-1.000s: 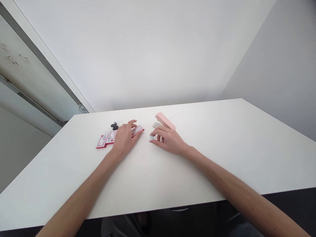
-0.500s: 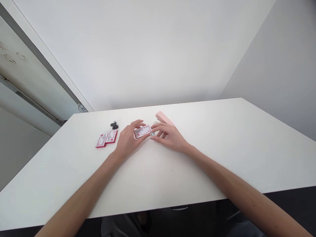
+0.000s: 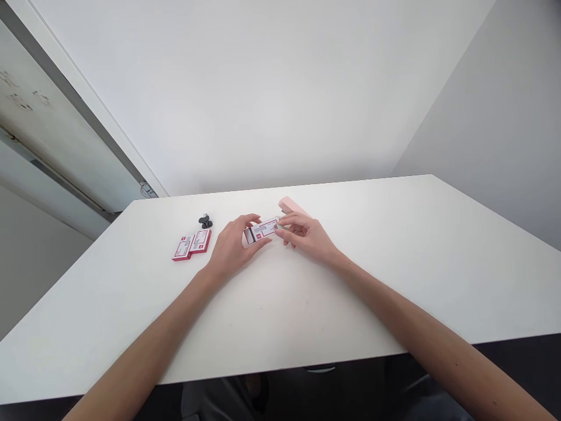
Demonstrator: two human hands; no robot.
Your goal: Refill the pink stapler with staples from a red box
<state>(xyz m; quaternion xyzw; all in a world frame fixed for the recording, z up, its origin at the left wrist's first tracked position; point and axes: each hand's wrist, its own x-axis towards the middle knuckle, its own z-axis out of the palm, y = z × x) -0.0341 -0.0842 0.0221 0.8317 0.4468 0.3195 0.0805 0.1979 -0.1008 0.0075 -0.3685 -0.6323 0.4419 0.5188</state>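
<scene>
A small white-and-red staple box [image 3: 264,228] is held above the table between my two hands. My left hand [image 3: 230,242] grips it along its near and far edges, thumb on the near side. At the box's right end, my right hand [image 3: 307,235] pinches with thumb and index finger, the other fingers curled below. A dark band and a pale strip show at the box's left end. Just behind my right hand lies a pink stapler [image 3: 293,206], partly covered by the fingers.
Two similar red-and-white boxes, a left one [image 3: 183,248] and a right one [image 3: 201,241], lie side by side on the white table [image 3: 372,263]. Behind them sits a small black clip-like object [image 3: 205,221]. A white wall [image 3: 263,99] stands along the back edge.
My right hand has shifted slightly right and up along with the box's right end. A dark band now shows at the box's left end. The view has moved slightly.
</scene>
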